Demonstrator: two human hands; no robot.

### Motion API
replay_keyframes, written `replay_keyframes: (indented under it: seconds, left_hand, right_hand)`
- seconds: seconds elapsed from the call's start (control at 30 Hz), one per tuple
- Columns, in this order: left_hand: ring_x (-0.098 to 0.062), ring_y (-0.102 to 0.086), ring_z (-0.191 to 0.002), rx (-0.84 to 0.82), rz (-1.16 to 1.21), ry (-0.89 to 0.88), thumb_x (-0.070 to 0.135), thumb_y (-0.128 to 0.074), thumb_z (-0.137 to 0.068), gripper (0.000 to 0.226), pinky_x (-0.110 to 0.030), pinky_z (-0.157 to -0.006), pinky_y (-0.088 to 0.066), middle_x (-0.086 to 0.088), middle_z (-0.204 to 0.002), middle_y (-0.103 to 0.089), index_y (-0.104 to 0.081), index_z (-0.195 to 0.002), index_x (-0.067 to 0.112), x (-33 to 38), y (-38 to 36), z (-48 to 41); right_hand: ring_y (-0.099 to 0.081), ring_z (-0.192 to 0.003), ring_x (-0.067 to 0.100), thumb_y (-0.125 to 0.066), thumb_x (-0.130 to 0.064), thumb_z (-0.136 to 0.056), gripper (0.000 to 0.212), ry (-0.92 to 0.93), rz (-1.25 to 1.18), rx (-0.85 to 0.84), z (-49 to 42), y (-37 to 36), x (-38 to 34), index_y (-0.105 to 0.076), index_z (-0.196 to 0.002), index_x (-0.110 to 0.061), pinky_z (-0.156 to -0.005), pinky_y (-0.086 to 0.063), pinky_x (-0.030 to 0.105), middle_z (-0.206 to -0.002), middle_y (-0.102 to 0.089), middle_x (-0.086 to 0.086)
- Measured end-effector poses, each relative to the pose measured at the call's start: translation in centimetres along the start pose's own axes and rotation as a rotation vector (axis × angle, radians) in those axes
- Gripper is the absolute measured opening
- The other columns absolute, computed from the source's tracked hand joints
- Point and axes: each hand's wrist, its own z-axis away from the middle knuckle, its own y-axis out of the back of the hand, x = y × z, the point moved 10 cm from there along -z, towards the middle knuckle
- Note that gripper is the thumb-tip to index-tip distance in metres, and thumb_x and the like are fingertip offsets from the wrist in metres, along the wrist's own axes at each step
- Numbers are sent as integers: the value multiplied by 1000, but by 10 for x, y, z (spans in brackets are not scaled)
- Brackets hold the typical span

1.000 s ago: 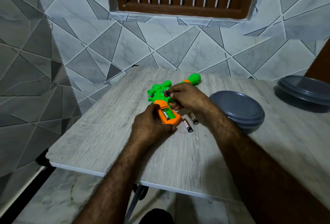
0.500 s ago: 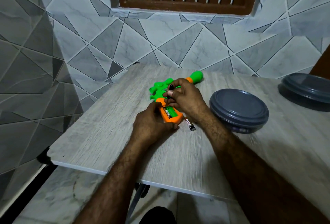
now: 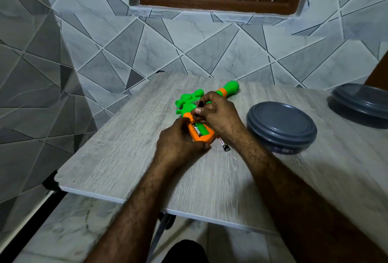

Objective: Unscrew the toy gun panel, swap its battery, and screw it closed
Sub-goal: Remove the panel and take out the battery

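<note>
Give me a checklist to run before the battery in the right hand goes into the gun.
1. Compartment open: ok.
2. Left hand grips the gun at its orange grip: ok.
3. Right hand pinches the held battery: ok.
4. Free slot beside the seated battery: cannot tell.
5. Held battery's polarity: cannot tell.
6. Loose battery lies on the table, outside the compartment: ok.

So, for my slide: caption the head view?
Left hand grips the toy gun; right hand pinches a battery over its open bay.
</note>
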Motion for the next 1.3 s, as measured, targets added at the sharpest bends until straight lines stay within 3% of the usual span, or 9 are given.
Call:
replay_keyframes:
  seconds: [0.13, 0.37, 0.5, 0.87, 0.97, 1.07, 1.17, 1.23, 1.3]
  left_hand:
    - [-13, -56, -118, -9, 5, 3, 39, -88, -62, 89, -21, -90, -39, 5, -132, -61, -47, -141, 29, -2, -1, -1]
    - [-12, -55, -119, -18, -10, -24, 46, -88, -59, 90, -25, -95, -41, 7, -133, -60, -48, -138, 32, -2, -3, -1]
    - [-9, -56, -117, -31, -6, -52, 46, -88, -58, 79, -24, -93, -41, 11, -128, -62, -55, -130, 38, 0, -3, -1]
    - [-9, -59, -108, -25, 89, 54, 44, -89, -48, 52, -35, -98, -47, 17, -113, -64, -63, -93, 47, -9, -4, -4]
    - [-11, -61, -105, -26, 80, 73, 52, -81, -41, 60, -38, -97, -49, 14, -115, -66, -66, -98, 43, -7, -4, -3]
    - [-12, -61, -108, -38, 69, 84, 48, -85, -48, 69, -38, -99, -48, 13, -121, -65, -67, -113, 37, -6, -4, -1]
    - [-11, -63, -104, -35, 65, 87, 48, -82, -47, 68, -36, -96, -50, 14, -116, -68, -68, -112, 37, -6, -3, 1]
    - [-12, -65, -99, -26, 64, 89, 50, -78, -43, 67, -37, -92, -52, 13, -112, -69, -68, -109, 36, -4, -2, 2]
    - [-13, -65, -99, -32, 63, 92, 51, -75, -43, 66, -38, -90, -53, 11, -110, -70, -68, -108, 36, -2, -3, 3]
  right_hand:
    - [-71, -71, 21, -63, -2, -88, 14, 2, -11, -10, -4, -4, -7, -56, -90, -14, -65, -60, 31, -82, -72, 13]
    - [-71, -68, 28, -58, -5, -91, 21, -10, 50, -16, -13, -4, -18, -51, -80, -22, -64, -61, 41, -73, -70, 6]
    - [-67, -63, 22, -56, -6, -93, 23, -30, -9, -26, -14, 4, -23, -50, -80, -24, -65, -62, 45, -76, -69, 7]
    - [-64, -74, 26, -46, -3, -99, 10, -156, -381, -113, 6, 0, -14, -43, -104, -11, -67, -57, 36, -88, -63, 13]
    - [-65, -75, 27, -44, -1, -97, 13, -129, -410, 24, 5, 15, -12, -46, -106, -10, -65, -55, 33, -87, -64, 15]
    - [-61, -69, 22, -44, -9, -91, 17, -102, -198, 214, 3, 42, -10, -55, -99, -17, -60, -49, 29, -83, -63, 6]
    - [-60, -78, 22, -54, -25, -89, 14, -132, 252, -32, 13, 26, -3, -65, -91, -18, -66, -45, 30, -88, -66, 6]
    - [-62, -83, 21, -64, -25, -82, 12, -145, 349, -224, 30, 7, 3, -69, -90, -17, -71, -50, 33, -89, -67, 6]
    - [-62, -87, 18, -73, -28, -77, 18, -100, 403, -220, 35, 4, -1, -71, -93, -19, -72, -49, 31, -92, -68, 2]
